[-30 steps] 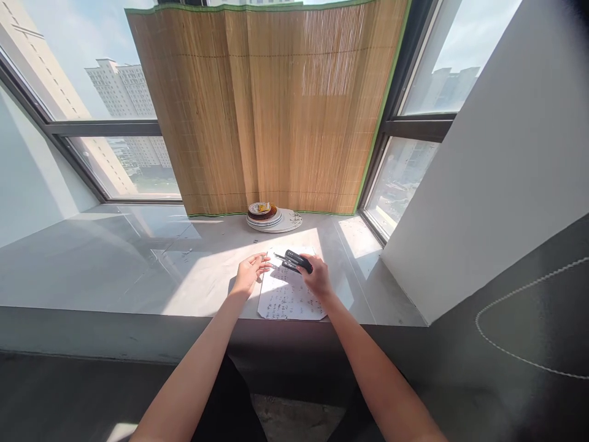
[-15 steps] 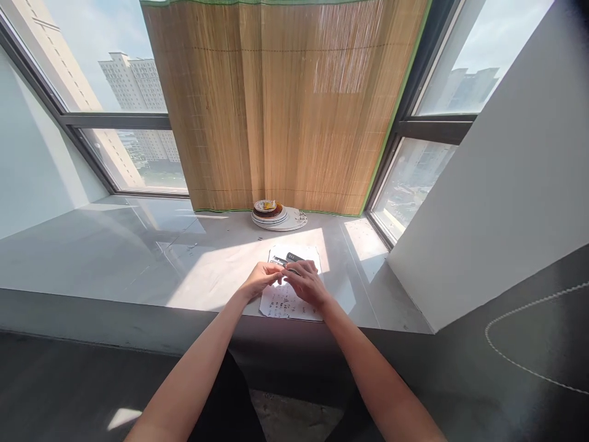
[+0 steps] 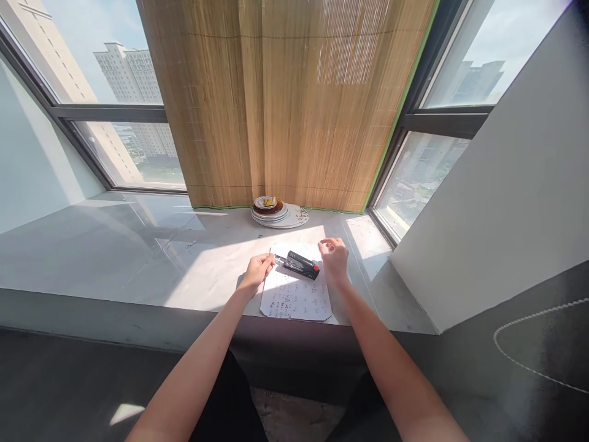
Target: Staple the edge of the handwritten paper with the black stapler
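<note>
A black stapler (image 3: 301, 264) with a red rear end lies on a white sheet of paper (image 3: 297, 299) covered in handwriting, on the sunlit grey window ledge (image 3: 138, 245). My left hand (image 3: 258, 271) is at the paper's left edge, its curled fingers pinched at the stapler's metal front tip. My right hand (image 3: 334, 258) hovers at the paper's top right corner, just right of the stapler and off it. Its fingers are curled in a pinch, and what they hold, if anything, is too small to see.
A stack of plates (image 3: 276, 214) stands at the back of the ledge under a bamboo blind (image 3: 285, 104). Small bits lie scattered on the ledge to the left (image 3: 188, 245). A white wall (image 3: 497, 184) bounds the ledge on the right. Windows are behind.
My right hand has let go of the stapler and moved right to the paper's corner. The stapler now lies on the paper, with my left hand still at its tip.
</note>
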{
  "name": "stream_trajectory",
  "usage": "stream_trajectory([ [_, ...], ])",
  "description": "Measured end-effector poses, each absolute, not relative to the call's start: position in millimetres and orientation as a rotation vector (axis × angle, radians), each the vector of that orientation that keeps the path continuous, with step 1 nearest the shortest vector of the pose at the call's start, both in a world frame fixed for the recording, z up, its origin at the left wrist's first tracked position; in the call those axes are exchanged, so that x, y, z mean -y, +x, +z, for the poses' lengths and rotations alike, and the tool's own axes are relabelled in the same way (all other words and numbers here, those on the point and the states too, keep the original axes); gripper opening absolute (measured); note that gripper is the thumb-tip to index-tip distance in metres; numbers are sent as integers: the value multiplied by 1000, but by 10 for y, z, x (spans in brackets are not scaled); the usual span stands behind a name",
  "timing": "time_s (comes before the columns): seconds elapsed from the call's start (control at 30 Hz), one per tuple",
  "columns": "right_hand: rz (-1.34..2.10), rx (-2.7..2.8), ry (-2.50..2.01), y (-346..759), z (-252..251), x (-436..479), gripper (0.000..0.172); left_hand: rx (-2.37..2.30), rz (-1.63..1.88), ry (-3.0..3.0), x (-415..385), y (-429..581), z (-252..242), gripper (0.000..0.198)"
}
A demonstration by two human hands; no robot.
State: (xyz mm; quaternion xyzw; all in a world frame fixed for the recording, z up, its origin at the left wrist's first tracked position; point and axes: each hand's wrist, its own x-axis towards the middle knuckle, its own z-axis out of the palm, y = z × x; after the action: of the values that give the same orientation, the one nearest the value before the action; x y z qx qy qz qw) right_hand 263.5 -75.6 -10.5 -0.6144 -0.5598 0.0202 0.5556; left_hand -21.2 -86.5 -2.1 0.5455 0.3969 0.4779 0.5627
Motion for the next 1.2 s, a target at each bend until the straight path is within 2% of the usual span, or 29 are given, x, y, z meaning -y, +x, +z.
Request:
stream_trajectory([
  [0.1, 222, 1320, -1746, 3042, -47, 432, 9, -924, 1124, 1253, 858, -215, -6, 57],
  [0.2, 259, 1310, -1901, 3333, -42, 246, 8, -933, 1127, 1246, 868, -222, 17, 54],
  [0.33, 287, 1304, -1914, 3473, -131, 147, 18, -1003, 1134, 1270, 912, -213, -20, 48],
  [0.4, 305, 1301, -1880, 3502, -195, 107, 30, -1058, 1162, 1265, 917, -203, -66, 44],
  [0.47, 307, 1281, -1821, 3536, -254, 64, 34, -1146, 1220, 1231, 854, -205, -97, 40],
  [0.63, 274, 1281, -1688, 3590, -319, -5, 21, -1362, 1284, 1405, 228, -299, 32, 12],
  [0.77, 227, 1417, -1478, 3521, -301, 1, 24, -1469, 1314, 1539, -339, -352, 97, 18],
  [0.93, 278, 1479, -1368, 3473, -266, 36, 26, -1588, 1191, 1703, -490, -354, -60, 15],
  [1.07, 322, 1384, -1309, 3434, -193, 122, 37, -1574, 1168, 1859, -480, -323, -97, 16],
  [1.2, 789, 1749, -979, 3200, -83, 251, 60, -1212, 1280, 1895, -496, -241, -93, 16],
])
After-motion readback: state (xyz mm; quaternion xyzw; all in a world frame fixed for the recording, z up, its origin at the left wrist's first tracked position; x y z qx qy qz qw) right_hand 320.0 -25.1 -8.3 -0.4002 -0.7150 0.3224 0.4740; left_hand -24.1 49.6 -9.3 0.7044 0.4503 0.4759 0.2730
